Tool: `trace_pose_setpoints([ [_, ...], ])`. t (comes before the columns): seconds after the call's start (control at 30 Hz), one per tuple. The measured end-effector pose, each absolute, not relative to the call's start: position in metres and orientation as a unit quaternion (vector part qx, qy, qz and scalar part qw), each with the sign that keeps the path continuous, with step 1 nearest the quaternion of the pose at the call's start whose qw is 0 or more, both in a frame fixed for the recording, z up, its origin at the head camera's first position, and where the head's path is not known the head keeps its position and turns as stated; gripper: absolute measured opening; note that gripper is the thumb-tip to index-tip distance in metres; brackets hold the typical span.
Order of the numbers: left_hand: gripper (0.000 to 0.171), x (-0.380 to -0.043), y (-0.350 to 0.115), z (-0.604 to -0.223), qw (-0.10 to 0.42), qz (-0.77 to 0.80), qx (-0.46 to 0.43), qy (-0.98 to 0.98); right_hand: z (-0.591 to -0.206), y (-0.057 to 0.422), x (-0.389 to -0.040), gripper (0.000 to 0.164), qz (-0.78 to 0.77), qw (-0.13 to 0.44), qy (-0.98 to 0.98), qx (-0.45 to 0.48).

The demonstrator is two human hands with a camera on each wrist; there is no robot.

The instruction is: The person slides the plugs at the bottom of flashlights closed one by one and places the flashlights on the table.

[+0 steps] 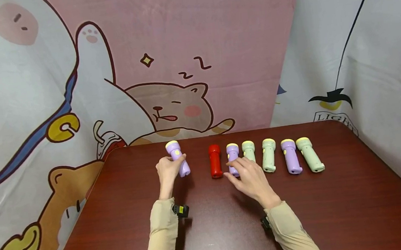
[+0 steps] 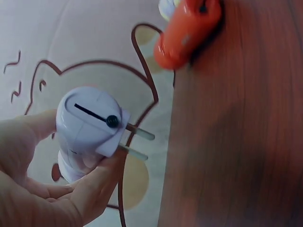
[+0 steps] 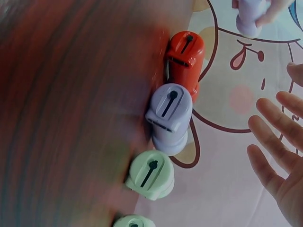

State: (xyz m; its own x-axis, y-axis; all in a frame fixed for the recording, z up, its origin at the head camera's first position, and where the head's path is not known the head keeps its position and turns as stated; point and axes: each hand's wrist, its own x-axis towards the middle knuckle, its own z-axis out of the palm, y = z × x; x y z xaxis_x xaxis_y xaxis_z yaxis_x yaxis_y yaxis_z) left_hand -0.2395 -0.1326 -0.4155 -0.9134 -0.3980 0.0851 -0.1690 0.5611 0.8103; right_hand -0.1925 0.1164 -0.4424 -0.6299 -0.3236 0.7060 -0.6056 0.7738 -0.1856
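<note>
My left hand (image 1: 168,169) grips a purple flashlight (image 1: 177,154) with a pale yellow rim, held above the table's left part. Two metal plug prongs (image 2: 141,132) stick out from its tail end in the left wrist view. To the right, my right hand (image 1: 252,178) hovers with spread fingers (image 3: 270,137) near a second purple flashlight (image 1: 232,151) in the row, holding nothing. Left of that one lies a red flashlight (image 1: 215,160). A green flashlight (image 1: 248,147) beside it is partly hidden behind the right hand.
Farther right in the row lie another green flashlight (image 1: 269,155), a purple flashlight (image 1: 291,156) and a slanted green flashlight (image 1: 310,154). All rest on the dark brown table (image 1: 212,238). A cartoon-printed cloth (image 1: 237,56) hangs behind the table's back edge.
</note>
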Motion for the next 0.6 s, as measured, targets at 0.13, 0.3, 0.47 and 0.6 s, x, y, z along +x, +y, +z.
trace_pose_setpoints([
  [0.13,0.045,-0.234,-0.119,-0.413,0.124,-0.452,0.144,-0.871,-0.442,0.112,-0.192,0.025,0.205,0.338,-0.877,0.272],
  [0.3,0.046,-0.23,-0.102,-0.409,0.115,-0.468,0.129,-0.867,-0.442,0.104,-0.191,0.027,0.195,0.34,-0.876,0.281],
  [0.47,0.046,-0.227,-0.087,-0.405,0.105,-0.482,0.109,-0.863,-0.442,0.097,-0.191,0.03,0.182,0.343,-0.874,0.291],
  [0.6,0.046,-0.223,-0.076,-0.401,0.101,-0.481,0.089,-0.866,-0.442,0.093,-0.191,0.033,0.173,0.341,-0.876,0.295],
])
